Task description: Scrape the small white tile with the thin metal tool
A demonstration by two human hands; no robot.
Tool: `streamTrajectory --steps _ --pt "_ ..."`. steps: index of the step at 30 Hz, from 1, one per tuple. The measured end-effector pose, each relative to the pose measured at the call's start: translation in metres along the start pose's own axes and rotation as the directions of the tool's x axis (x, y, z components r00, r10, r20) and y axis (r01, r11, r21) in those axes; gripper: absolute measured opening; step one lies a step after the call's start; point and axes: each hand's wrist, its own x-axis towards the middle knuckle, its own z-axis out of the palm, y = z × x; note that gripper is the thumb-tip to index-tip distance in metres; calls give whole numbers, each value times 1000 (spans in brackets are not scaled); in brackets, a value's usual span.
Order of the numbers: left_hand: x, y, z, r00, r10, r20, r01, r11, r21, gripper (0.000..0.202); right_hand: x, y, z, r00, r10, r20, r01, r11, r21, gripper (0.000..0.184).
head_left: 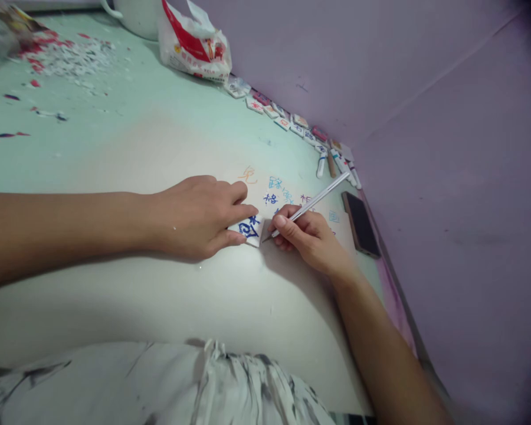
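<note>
A: Largest first: a purple wall [460, 195] rises behind and to the right of your pale green worktop [194, 307].

B: On its far left you have a loose spread of white and red scraps [75, 62], and past it a pale container with a handle [141, 15], cut off by the top edge of the view. Just beside that stands a red-and-white plastic bag [194, 44].

A: And your hands?

B: Both are busy. Your left hand [194, 215] pinches a small piece against the worktop; your right hand [310, 236] is closed around a slim pen-like tool, as in a writing grip.

A: Next in size, your dark phone [361, 224] lies near the right edge, and the pen-like tool [325, 193] slants down to the left out of your fingers.

B: Smaller again: capped markers [321, 165] near the wall, then a row of small lettered blocks [297, 129] along its foot.

A: The piece you're pinching is a white block [249, 229] with a blue character. It lies flat between your hands, the tool's tip at its right side; you can't tell whether they touch.

B: Handwritten characters [272, 183] mark the worktop just beyond.
</note>
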Motion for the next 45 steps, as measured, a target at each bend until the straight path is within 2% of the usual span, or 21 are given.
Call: streamTrajectory --steps 16,45 --pt "-1 -1 3 999 18 -35 -18 1000 9 45 1 -1 1 1000 -6 -6 6 1000 -5 60" --pt "0 -1 3 999 11 -31 -12 1000 -17 45 1 -1 1 1000 -9 2 9 1000 -3 60"
